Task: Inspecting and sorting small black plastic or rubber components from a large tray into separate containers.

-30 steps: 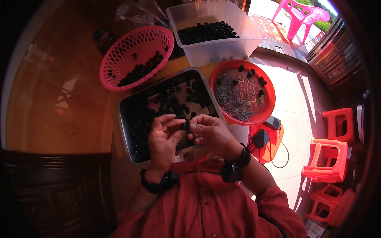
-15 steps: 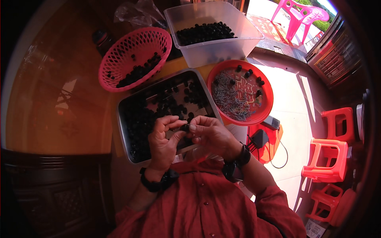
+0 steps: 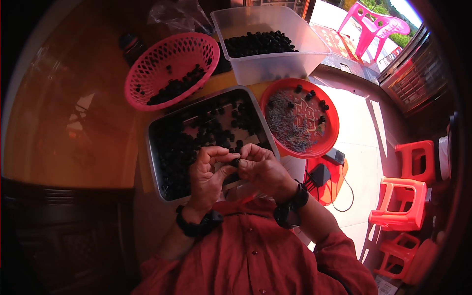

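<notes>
Head view, now: where's the part, and who has it?

— Small black cylinder [image 3: 235, 162], right between the hands, over the near part of the metal tray [image 3: 262, 120]. Left hand [image 3: 206, 174] pinches it thumb-to-index from the left; right hand [image 3: 265, 169] grips it from the right.

— Which hand's nearer?

— Neither. Fingers of both are on it, tips nearly meeting. Piece lies right of the left thumb and index, just left of the right thumb.

— Long axis?

— Can't tell. Fingers hide most of it and it's dark.

— What's around it?

— Tray holds lots of loose black pieces [image 3: 172, 152], densest on its left side. Just right of it, a red round tray [image 3: 336, 123] with a heap of thin grey pins [image 3: 290, 130] and a few black pieces. Beyond: pink lattice basket [image 3: 160, 56] and translucent plastic bin [image 3: 280, 69], each with more black pieces inside.

— Diff vs half a second ago?

— Fingertips have closed in on the cylinder: left tips sit closer to the right thumb, less of the piece shows. Whole scene is rotated slightly, red stools [image 3: 398, 220] a bit further left in view, so probably a small head turn. Container contents look unchanged.
</notes>
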Action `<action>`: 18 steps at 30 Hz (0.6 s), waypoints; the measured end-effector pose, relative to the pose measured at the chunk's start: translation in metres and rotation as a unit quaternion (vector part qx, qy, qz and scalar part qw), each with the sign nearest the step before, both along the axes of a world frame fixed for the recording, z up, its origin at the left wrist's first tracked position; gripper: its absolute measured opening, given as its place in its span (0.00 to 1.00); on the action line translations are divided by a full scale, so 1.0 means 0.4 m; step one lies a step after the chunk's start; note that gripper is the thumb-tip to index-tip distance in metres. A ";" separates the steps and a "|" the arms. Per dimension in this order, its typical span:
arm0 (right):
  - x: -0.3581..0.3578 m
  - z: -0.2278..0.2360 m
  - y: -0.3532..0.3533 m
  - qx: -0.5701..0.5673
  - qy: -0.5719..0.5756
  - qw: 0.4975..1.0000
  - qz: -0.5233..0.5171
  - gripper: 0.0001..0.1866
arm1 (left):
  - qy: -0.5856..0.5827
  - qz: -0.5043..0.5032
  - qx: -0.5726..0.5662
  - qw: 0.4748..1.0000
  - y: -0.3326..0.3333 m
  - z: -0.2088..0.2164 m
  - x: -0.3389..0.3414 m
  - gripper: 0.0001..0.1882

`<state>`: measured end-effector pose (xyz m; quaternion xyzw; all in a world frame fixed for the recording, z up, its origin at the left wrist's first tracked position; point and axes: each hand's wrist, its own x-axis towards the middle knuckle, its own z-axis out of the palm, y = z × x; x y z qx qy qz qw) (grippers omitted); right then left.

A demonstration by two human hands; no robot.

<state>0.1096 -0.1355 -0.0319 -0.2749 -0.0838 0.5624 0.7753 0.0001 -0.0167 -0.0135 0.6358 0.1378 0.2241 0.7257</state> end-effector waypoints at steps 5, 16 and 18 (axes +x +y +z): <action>0.018 0.043 -0.020 0.011 -0.013 1.000 -0.027 0.05 | -0.036 -0.008 0.015 0.999 -0.005 0.023 0.022 0.22; 0.080 0.061 -0.084 -0.279 -0.536 0.779 -0.166 0.08 | 0.204 0.003 0.497 0.844 0.043 -0.033 -0.001 0.11; 0.062 0.051 -0.059 -0.253 -0.726 0.634 -0.085 0.08 | 0.228 0.004 0.518 0.824 0.030 -0.041 0.008 0.11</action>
